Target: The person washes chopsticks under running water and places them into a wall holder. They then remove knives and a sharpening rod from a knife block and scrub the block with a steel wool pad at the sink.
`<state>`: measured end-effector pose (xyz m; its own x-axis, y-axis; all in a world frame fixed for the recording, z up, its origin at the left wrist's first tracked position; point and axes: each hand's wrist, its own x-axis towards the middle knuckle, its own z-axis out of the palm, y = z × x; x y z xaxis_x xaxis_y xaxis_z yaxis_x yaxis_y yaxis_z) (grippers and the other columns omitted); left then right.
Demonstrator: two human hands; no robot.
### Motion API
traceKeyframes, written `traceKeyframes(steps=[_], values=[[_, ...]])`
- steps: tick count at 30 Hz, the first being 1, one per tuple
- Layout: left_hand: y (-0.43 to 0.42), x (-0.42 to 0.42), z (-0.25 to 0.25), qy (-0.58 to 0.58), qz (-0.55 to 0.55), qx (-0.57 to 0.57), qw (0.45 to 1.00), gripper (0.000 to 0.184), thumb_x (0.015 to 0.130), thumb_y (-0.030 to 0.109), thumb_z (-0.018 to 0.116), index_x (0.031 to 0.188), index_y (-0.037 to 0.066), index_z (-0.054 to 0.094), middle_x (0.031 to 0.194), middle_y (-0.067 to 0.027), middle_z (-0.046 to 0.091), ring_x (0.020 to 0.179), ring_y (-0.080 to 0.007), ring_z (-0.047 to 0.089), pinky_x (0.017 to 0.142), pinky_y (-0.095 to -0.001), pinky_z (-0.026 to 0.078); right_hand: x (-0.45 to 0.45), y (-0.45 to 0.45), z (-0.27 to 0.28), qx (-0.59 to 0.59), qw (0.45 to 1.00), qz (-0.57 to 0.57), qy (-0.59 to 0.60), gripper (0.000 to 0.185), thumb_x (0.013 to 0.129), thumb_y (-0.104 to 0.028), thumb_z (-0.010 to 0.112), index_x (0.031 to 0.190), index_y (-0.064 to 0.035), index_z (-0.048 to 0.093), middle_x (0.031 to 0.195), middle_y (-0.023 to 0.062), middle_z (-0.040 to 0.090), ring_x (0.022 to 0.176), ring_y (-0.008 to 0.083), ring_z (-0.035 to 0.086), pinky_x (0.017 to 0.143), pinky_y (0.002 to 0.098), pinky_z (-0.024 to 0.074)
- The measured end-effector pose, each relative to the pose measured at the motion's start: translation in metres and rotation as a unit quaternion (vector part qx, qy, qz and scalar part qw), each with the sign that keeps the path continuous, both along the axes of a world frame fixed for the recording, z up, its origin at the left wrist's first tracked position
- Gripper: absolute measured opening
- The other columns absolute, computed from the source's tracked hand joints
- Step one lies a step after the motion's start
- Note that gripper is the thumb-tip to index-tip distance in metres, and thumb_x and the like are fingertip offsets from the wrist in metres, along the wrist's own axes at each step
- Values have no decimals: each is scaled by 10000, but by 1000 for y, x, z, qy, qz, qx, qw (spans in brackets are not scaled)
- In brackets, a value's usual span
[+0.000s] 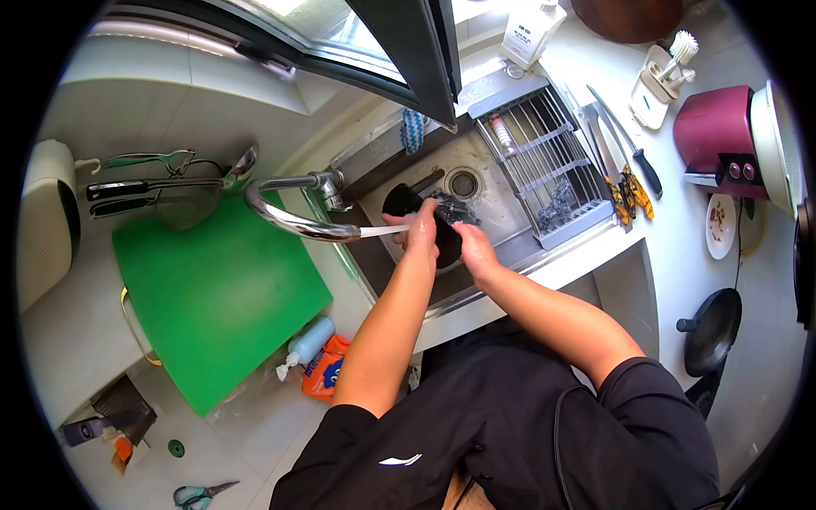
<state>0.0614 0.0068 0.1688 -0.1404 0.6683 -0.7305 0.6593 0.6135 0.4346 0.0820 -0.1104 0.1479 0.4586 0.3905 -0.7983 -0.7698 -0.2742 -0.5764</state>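
My left hand (416,231) is closed on a dark black object (447,238) held over the sink (501,223). My right hand (474,248) grips the same object at its right side. Its exact kind cannot be made out, since my hands and the splashing cover part of it. A stream of water from the curved chrome faucet (306,225) runs onto my left hand. Drops scatter to the right of the object, close to the round drain (463,184).
A grey roll-up rack (544,153) with a steel scrubber (558,204) spans the sink's right part. Knives (625,140) lie right of it. A green cutting board (217,289) lies left. The dark window frame (408,59) juts over the sink's back.
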Motion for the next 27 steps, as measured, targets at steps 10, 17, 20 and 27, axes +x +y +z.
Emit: traceKeyframes(steps=[10, 17, 20, 27], values=[[5, -72, -4, -45, -405, 228, 884, 1436, 670, 398, 908, 1683, 128, -73, 1604, -400, 233, 1462, -566, 287, 1210, -582, 330, 9, 5, -2, 7, 999, 37, -8, 424, 1043, -381, 564, 1342, -85, 616, 1224, 56, 674, 1078, 171, 611, 885, 324, 474], [0, -109, 9, -47, -493, 295, 817, 1345, 607, 377, 929, 1668, 223, 117, 1468, -378, 286, 1365, -594, 358, 1142, -598, 406, 5, 44, -7, 17, 997, -53, 50, 468, 1057, -324, 556, 1435, -50, 544, 1238, 91, 671, 1168, 206, 621, 946, 370, 491], [-2, -120, 18, -14, -526, 299, 796, 1374, 550, 296, 940, 1664, 257, 136, 1463, -358, 282, 1330, -567, 390, 1124, -604, 414, 8, 61, 18, 48, 992, -20, 113, 333, 983, -137, 658, 1258, 35, 585, 1070, 144, 665, 928, 221, 673, 793, 343, 545], [6, -154, 9, -33, -546, 378, 747, 1370, 560, 284, 933, 1662, 268, 119, 1482, -387, 257, 1381, -579, 350, 1115, -613, 424, -13, 129, -77, -27, 965, -94, 244, 108, 993, -55, 572, 906, 9, 583, 805, 107, 563, 614, 214, 556, 576, 410, 530]])
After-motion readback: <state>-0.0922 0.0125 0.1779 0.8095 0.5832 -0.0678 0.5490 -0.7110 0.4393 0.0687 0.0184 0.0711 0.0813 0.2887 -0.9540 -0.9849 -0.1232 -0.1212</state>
